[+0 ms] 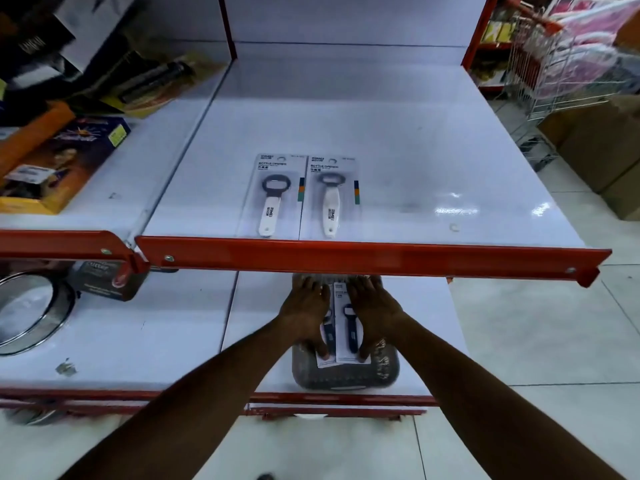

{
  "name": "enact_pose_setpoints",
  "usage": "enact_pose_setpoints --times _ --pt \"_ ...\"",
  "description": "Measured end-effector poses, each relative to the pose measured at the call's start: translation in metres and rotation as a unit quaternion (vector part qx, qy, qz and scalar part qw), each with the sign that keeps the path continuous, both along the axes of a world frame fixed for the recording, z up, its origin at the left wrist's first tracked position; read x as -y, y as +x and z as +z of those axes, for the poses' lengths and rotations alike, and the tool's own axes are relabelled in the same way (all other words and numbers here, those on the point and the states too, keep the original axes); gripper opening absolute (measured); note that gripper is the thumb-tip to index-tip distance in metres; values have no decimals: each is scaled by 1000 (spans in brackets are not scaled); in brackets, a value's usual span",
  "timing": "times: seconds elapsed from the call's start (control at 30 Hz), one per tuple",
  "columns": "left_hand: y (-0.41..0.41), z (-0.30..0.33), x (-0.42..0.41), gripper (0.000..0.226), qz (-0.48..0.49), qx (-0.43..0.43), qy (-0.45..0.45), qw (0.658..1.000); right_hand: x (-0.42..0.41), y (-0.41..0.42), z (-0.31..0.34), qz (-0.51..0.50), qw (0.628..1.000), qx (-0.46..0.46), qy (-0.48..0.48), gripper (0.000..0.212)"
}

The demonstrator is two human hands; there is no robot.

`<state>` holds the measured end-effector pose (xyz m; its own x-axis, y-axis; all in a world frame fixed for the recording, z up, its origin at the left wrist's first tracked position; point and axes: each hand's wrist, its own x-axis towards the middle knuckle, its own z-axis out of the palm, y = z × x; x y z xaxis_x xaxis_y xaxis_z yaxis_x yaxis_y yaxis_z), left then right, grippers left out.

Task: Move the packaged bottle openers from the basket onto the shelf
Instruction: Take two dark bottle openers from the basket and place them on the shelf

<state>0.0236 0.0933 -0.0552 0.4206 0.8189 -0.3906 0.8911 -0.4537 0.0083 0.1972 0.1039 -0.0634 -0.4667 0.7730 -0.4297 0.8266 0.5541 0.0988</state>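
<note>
Already two packaged bottle openers (300,197) shelved.

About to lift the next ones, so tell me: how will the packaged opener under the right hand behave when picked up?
The packaged opener is a thin flat card, so it will probably flex a little. It looks light for its size. Its front seems glossy, and it lies against a second pack in the basket, so the two may slide apart under the right hand.

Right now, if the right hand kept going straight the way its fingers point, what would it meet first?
The right hand points away from the person, under the red shelf edge. The basket continues under there, so probably its hidden far rim comes first; depth is unclear.
</note>
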Motion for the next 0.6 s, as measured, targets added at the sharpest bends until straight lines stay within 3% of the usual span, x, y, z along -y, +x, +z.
enact_pose_setpoints --times 0.13,0.23,0.33,0.43,0.6 --pt "2 -2 -3 145 -2 -22 15 1000 -11 -2 -15 10 1000 4 20 152" --pt "4 -4 -7 154 27 -3 1 1000 -16 2 -29 -81 996 -29 19 168" --pt "2 0 -6 156 53 11 16 998 -11 6 -21 -46 996 -57 60 167" --pt "-7 8 6 143 92 30 63 993 6 3 21 -81 988 -130 32 142" --pt "-35 24 53 85 184 210 167 946 48 15 64 -211 930 -298 36 85"
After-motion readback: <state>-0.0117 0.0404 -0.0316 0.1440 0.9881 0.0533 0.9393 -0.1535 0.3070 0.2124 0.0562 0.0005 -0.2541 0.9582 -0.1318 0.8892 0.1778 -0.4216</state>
